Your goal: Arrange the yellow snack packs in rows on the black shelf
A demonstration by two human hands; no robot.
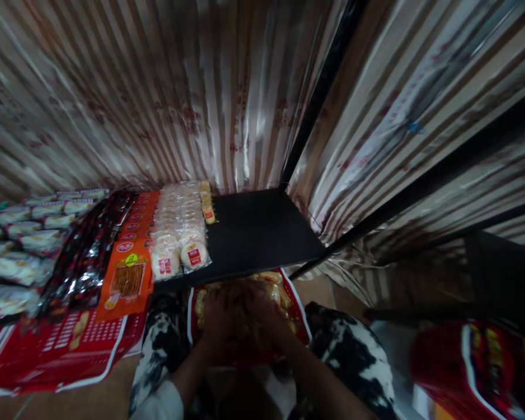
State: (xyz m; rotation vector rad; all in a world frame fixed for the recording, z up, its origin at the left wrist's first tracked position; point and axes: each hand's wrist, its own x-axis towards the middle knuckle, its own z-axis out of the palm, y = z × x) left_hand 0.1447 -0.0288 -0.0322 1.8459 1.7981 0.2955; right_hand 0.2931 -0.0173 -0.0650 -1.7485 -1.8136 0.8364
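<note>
Both hands reach down into a red basket (304, 326) with a white rim, which stands between the knees, just in front of the shelf edge. My left hand (216, 306) is over the left middle of the basket, among yellowish wrapped snack packets (275, 286). Close beside it, my right hand (260, 300) is among the same packets. The fingers of both hands are lost in dimness and blur, so I cannot make out whether they grip any packet. On the shelf above, a short row of small yellow packets (207, 204) lies nearest to the bare black board.
The black shelf (262, 233) carries rows of round white packaged cakes (195, 254), orange snack bags (126, 274), dark glossy packets (87, 262) and white-wrapped packets (21, 268). More red baskets stand left (65, 350) and right (441, 356). Black metal posts (319, 93) and striped sheeting (245, 99) enclose it.
</note>
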